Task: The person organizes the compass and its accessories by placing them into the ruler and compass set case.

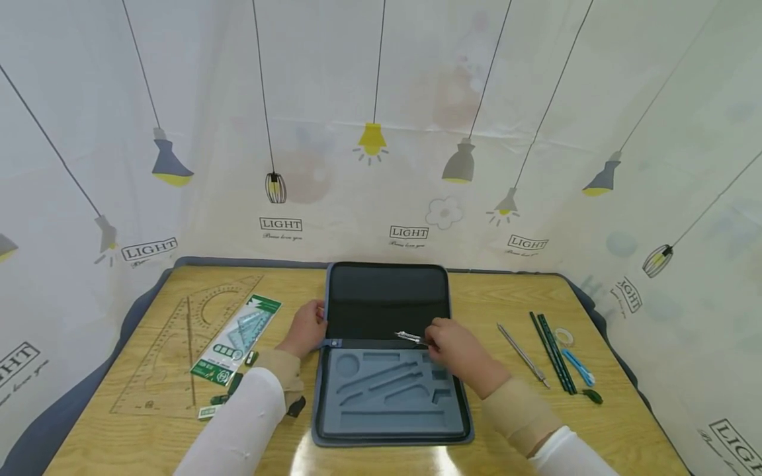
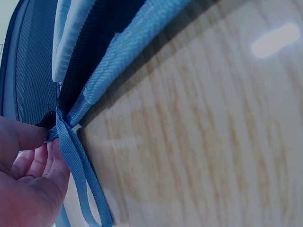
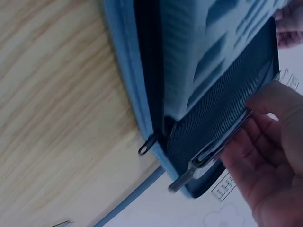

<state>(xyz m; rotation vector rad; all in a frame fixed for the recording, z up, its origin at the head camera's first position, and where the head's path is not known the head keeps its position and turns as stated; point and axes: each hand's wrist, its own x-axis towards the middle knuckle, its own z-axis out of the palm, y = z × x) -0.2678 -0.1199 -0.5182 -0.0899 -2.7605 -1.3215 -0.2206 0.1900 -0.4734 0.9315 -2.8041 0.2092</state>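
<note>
In the head view a zip case [image 1: 393,436] lies unfolded, its dark mesh lid [image 1: 387,297] away from me and its grey-blue foam tray [image 1: 393,418] nearer, with shaped recesses. At the left side of the fold, my left hand [image 1: 305,328] grips the case's edge; the left wrist view has its thumb and fingers pinching the blue fabric edge [image 2: 53,134] beside a hanging strap loop [image 2: 85,177]. My right hand [image 1: 455,350] pinches a silver drawing compass [image 1: 411,338] above the fold. One end of the compass is hidden in the fingers.
To the left lie clear set squares [image 1: 151,357], a packet of rulers [image 1: 238,338] and an eraser [image 1: 208,412]. On the right are a silver pen-like tool [image 1: 524,356], dark green pencils [image 1: 556,357], a tape roll [image 1: 563,337], a blue cutter [image 1: 579,367] and a small green item [image 1: 592,396].
</note>
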